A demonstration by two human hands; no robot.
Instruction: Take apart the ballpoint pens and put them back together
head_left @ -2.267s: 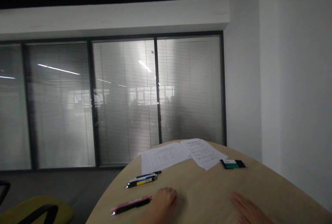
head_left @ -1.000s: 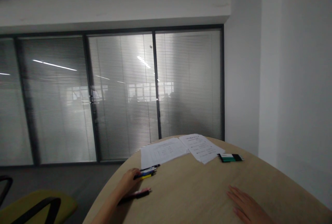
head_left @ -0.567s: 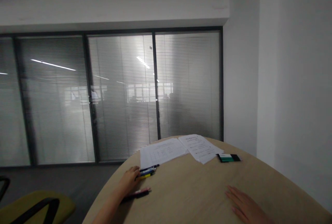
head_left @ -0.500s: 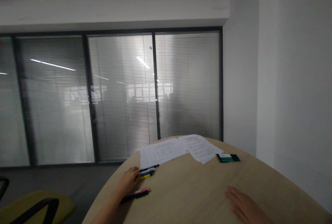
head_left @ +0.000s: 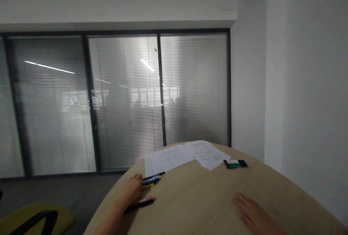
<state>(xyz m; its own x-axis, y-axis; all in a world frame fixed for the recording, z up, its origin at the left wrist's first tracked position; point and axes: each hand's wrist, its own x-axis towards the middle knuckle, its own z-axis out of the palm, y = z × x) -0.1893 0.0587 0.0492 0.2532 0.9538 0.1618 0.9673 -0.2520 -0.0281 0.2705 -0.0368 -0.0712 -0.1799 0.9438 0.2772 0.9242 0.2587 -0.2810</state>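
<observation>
My left hand (head_left: 132,188) rests on the table at the left ends of a loose bunch of pens: a black pen (head_left: 154,176), a blue pen (head_left: 149,181) and a yellow pen (head_left: 147,186). Its fingers bend downward and the tips are hidden, so I cannot tell whether they grip. Below that bunch, beside the wrist, lie a pink pen (head_left: 150,199) and a black pen (head_left: 145,203), partly behind the forearm. My right hand (head_left: 251,213) lies flat with fingers stretched out, holding nothing, on the right of the table.
Two printed sheets, a left sheet (head_left: 170,157) and a right sheet (head_left: 208,155), lie at the far side of the round wooden table (head_left: 195,198). A black, white and green pack of pens (head_left: 236,164) is right of them. A yellow-green chair (head_left: 63,215) stands at lower left.
The view has turned slightly right, so everything sits a little further left. My left hand has drawn back slightly from the pens, showing more of the yellow one. My right hand stays flat.
</observation>
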